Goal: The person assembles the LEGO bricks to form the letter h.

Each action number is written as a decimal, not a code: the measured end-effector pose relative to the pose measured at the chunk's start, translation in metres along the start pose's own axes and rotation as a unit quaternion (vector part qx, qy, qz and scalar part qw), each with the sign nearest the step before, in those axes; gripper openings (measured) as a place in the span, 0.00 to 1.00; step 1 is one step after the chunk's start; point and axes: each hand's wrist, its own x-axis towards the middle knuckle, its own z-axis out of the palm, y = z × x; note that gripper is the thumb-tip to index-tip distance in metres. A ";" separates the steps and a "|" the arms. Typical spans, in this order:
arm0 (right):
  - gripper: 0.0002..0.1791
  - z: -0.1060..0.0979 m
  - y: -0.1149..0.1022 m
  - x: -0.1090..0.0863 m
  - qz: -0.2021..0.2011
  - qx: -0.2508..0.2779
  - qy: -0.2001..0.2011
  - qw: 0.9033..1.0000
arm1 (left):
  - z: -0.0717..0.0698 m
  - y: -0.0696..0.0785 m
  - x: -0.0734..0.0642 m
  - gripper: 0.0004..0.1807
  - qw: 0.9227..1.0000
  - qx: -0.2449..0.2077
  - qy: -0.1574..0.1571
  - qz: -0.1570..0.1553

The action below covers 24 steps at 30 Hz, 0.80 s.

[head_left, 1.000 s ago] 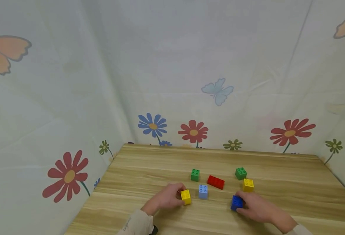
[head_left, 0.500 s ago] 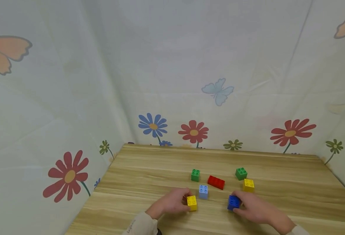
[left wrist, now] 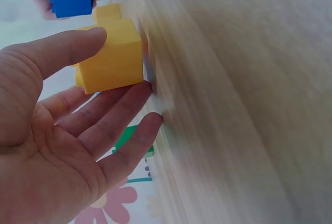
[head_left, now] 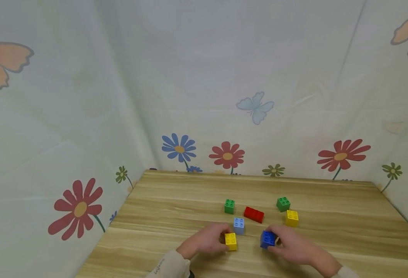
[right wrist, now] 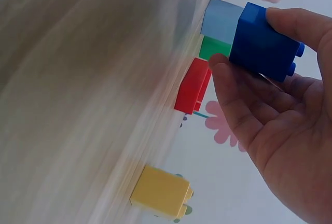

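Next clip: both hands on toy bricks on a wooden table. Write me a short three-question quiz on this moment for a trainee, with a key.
1. True or false: the left hand grips a yellow brick.
2. Which brick does the right hand hold? A) red brick B) dark blue brick C) green brick
3. Fill in: the flat red brick lies on the table between two ______ bricks.

Key:
1. True; thumb and fingers pinch it in the left wrist view.
2. B, the dark blue brick, pinched between thumb and fingers.
3. Green: the left green brick and the right green brick. A light blue brick and a second yellow brick lie untouched nearer the hands.
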 end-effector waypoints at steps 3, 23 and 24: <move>0.21 0.003 -0.002 0.002 -0.008 -0.004 0.007 1.000 | 0.000 0.001 0.001 0.16 1.000 0.010 0.000 0.002; 0.22 0.015 -0.024 0.019 -0.043 0.032 0.010 0.999 | 0.002 -0.005 0.005 0.17 1.000 0.012 0.001 0.013; 0.22 0.015 -0.026 0.020 -0.042 0.031 0.011 0.999 | 0.001 -0.006 0.004 0.17 1.000 0.007 0.000 0.010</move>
